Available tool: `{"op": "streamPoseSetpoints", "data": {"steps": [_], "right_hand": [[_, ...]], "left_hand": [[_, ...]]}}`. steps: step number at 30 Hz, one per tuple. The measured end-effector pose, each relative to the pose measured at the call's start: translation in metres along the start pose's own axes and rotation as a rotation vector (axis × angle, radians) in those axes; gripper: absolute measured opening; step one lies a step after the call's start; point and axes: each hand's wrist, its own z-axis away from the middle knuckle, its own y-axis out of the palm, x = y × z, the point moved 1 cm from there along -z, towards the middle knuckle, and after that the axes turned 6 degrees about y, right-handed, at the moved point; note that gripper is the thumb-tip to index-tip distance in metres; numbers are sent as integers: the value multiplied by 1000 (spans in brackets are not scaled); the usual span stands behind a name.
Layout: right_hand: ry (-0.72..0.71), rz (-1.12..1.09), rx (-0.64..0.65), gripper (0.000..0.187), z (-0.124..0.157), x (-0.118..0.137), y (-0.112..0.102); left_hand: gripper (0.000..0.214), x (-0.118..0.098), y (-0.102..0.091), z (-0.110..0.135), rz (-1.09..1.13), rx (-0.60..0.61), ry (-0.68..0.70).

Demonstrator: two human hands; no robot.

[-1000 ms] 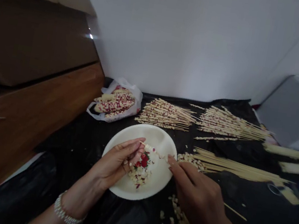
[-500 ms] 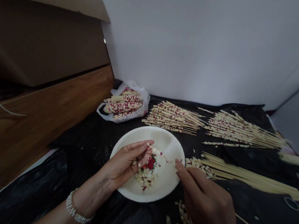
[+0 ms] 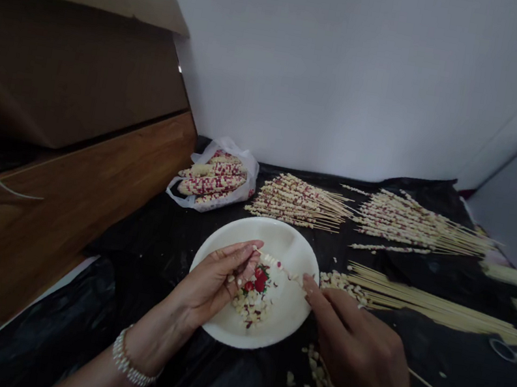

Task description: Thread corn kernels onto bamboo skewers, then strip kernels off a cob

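A thin skewer (image 3: 289,272), threaded with pale and dark-red corn kernels, spans from hand to hand over a white bowl (image 3: 289,324). My right hand (image 3: 352,341) is closed round it, and its bare end juts out behind the hand. At the tip, the thumb and finger of my left hand (image 3: 211,284) pinch a small pale corn kernel (image 3: 255,248). Other kernels show between the curled fingers of that hand. Loose kernels (image 3: 249,311) lie in the bowl, beside its printed red flower (image 3: 261,280).
Corn cobs (image 3: 215,183) fill a white plastic bag (image 3: 241,204) at the back left. Threaded skewers lie in two heaps, one in the middle (image 3: 291,202) and one farther right (image 3: 402,221). Bare skewers (image 3: 419,298) and spilled kernels (image 3: 345,286) rest on black sheeting (image 3: 146,241).
Both hands stay almost where they were, with the skewer still between them. The left fingertips have shifted very slightly at the skewer's tip.
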Motion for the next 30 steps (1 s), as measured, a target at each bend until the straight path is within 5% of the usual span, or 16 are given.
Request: {"op": "streamPoseSetpoints", "data": {"steps": [20, 30], "right_hand": [[-120, 32, -68, 52, -9, -10, -12], [-52, 51, -15, 48, -7, -4, -12]], "left_hand": [[10, -10, -7, -3, -109, 35, -46], [16, -5, -1, -1, -41, -17, -35]]}}
